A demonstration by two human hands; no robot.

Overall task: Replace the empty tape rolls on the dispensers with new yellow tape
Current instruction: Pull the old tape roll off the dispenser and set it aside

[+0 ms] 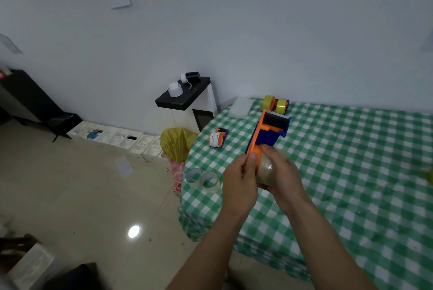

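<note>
A blue and orange tape dispenser (269, 132) is held above the left part of the table, its black roller end pointing away from me. My left hand (239, 182) grips its orange side plate with the thumb on top. My right hand (284, 172) wraps a pale yellowish tape roll (266, 170) that sits against the dispenser's hub. Another dispenser (276, 103) with yellow rolls stands at the table's far edge. A small dispenser (218, 138) with a white and orange core lies left of it. Two near-empty clear rolls (202, 178) rest at the table's left edge.
The table wears a green and white checked cloth (351, 172). A yellow bag (177, 143) sits on the floor by the table's left side. Behind it stands a black-topped white stand (185, 97) with small items. White trays (112, 136) line the wall.
</note>
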